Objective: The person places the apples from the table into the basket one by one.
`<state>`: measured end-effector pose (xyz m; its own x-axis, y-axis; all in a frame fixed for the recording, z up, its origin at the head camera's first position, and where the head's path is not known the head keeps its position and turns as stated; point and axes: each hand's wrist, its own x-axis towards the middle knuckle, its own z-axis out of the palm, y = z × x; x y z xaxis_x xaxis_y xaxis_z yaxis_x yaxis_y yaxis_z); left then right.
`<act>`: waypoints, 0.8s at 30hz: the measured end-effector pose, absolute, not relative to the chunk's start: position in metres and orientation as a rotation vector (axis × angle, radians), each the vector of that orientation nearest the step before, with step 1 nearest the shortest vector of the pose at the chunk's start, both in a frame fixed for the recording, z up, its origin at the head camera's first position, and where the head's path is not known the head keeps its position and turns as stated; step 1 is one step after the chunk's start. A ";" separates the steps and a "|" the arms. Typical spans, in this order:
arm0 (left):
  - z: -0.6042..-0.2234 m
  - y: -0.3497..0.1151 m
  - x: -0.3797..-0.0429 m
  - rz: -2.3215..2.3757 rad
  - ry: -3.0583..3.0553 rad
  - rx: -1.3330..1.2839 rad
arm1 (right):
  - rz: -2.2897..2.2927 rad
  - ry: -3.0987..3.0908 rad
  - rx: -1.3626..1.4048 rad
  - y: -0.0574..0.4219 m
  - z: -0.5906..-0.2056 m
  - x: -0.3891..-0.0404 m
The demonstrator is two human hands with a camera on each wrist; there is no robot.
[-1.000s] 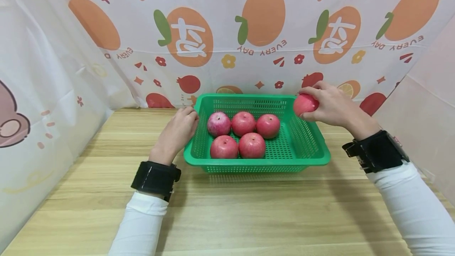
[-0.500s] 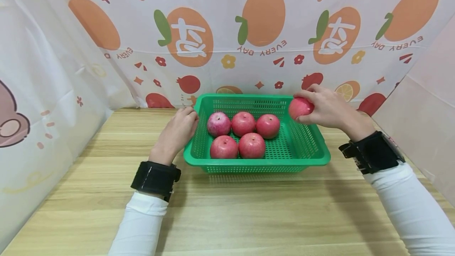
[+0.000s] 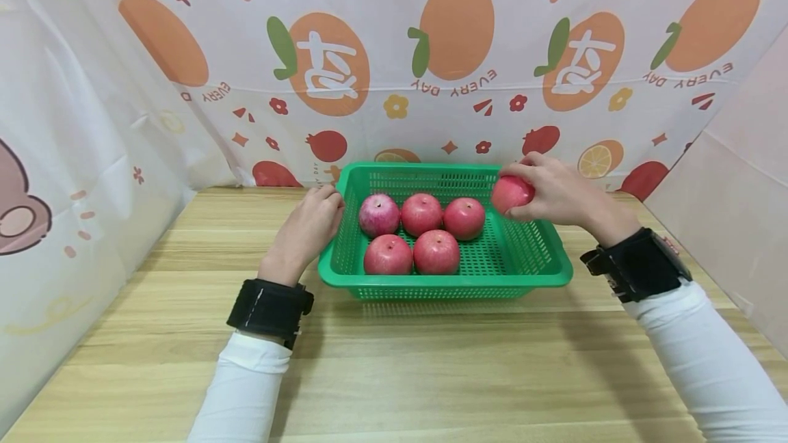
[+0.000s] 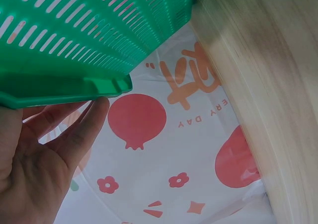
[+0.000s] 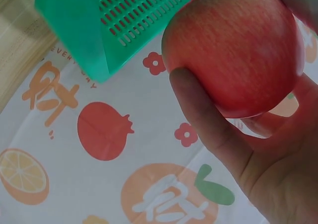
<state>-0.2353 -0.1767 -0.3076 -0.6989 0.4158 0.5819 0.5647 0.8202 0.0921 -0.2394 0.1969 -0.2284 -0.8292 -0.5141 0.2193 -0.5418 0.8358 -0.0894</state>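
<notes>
My right hand [image 3: 557, 190] grips a red apple [image 3: 511, 194] above the right end of a green plastic basket [image 3: 446, 280]. In the right wrist view the thumb and fingers close around the apple [image 5: 233, 50], a little way off the basket wall [image 5: 74, 40]. My left hand [image 3: 312, 221] holds the basket's left rim; in the left wrist view its fingers [image 4: 87, 127] reach along the underside of the rim [image 4: 59, 95]. Inside the basket lie several apples, one of them a paler purplish-pink apple [image 3: 379, 215] at the back left. The right part of the basket floor shows bare.
The basket stands on a wooden table [image 3: 431, 368] near its back edge. Behind it hangs a white fruit-printed cloth [image 3: 382, 81], with more cloth on the left side [image 3: 92, 156]. A plain pale panel [image 3: 726, 176] closes the right side.
My right hand has moved left and slightly down with the apple, further over the basket's right end. The left hand, the basket and the apples inside have stayed put.
</notes>
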 end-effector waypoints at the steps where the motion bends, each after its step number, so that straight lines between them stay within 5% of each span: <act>1: -0.308 -0.177 -0.235 -0.358 -2.446 -0.720 | 0.213 -2.832 0.824 0.196 -0.229 -0.239; 24: -0.307 -0.177 -0.235 -0.362 -2.461 -0.716 | 0.208 -2.867 0.890 0.187 -0.238 -0.243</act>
